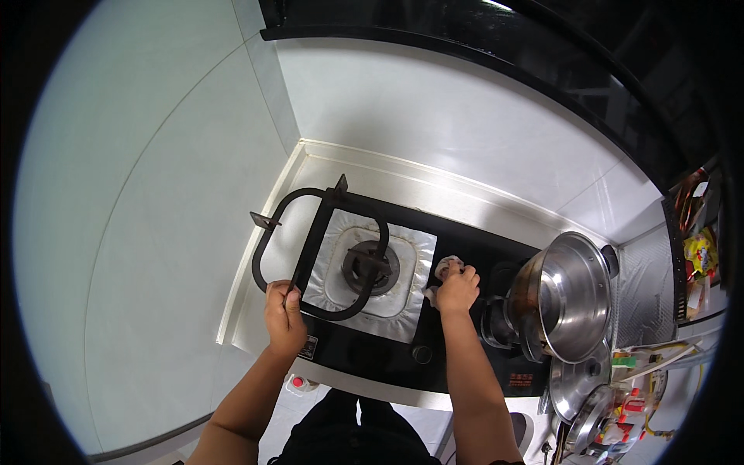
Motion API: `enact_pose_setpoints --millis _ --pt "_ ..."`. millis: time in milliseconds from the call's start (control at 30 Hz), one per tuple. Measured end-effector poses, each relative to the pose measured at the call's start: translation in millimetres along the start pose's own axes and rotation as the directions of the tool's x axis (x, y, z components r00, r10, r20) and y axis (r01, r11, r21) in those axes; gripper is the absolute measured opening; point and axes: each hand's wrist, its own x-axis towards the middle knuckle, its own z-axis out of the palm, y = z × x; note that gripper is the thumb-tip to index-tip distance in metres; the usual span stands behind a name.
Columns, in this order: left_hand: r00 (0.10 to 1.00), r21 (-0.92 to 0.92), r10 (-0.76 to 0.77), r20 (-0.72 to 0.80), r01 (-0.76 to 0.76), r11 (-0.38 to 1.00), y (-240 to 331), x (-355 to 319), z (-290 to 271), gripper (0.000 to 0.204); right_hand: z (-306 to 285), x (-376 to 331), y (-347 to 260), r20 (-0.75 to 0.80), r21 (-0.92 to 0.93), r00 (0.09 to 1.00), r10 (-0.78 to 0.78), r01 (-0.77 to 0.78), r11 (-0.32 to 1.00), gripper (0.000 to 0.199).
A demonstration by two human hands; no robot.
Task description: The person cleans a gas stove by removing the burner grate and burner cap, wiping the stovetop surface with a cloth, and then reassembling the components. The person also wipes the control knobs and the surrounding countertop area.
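Observation:
My left hand (285, 319) is closed round the near edge of a black pan support (259, 252). That square ring with upright prongs is raised and tilted over the left side of the gas hob (372, 353). Beneath it lies a foil sheet (422, 267) around the round burner (355, 273). My right hand (459, 293) grips a crumpled, whitish cloth (447, 266) against the black hob surface, just right of the foil. The fingers partly cover the cloth.
A large steel pot (562, 260) stands on the hob's right side. Near it are a glass lid (572, 386) and several bottles (632, 407). A control knob (421, 354) sits at the hob's front. White wall (434, 116) rises behind, with a black hood (465, 39) above.

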Motion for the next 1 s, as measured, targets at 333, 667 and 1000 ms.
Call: enact_pose_setpoints --millis 333,667,1000 --pt "0.999 -0.002 -0.048 0.010 0.048 0.999 -2.1 -12.6 5.7 0.017 6.1 -4.3 -29.6 -0.010 0.445 0.976 -0.219 0.201 0.873 0.048" --pt "0.998 -0.001 0.054 0.023 -0.054 0.999 -3.6 -8.8 -1.7 0.017 -1.7 -8.7 -46.4 0.461 0.258 0.855 0.238 -0.386 0.886 0.043" --pt "0.999 0.014 0.015 0.034 -0.016 1.000 -3.9 -9.5 1.3 0.018 13.8 -13.5 -42.3 0.303 0.383 0.921 0.244 -0.352 0.854 0.040"
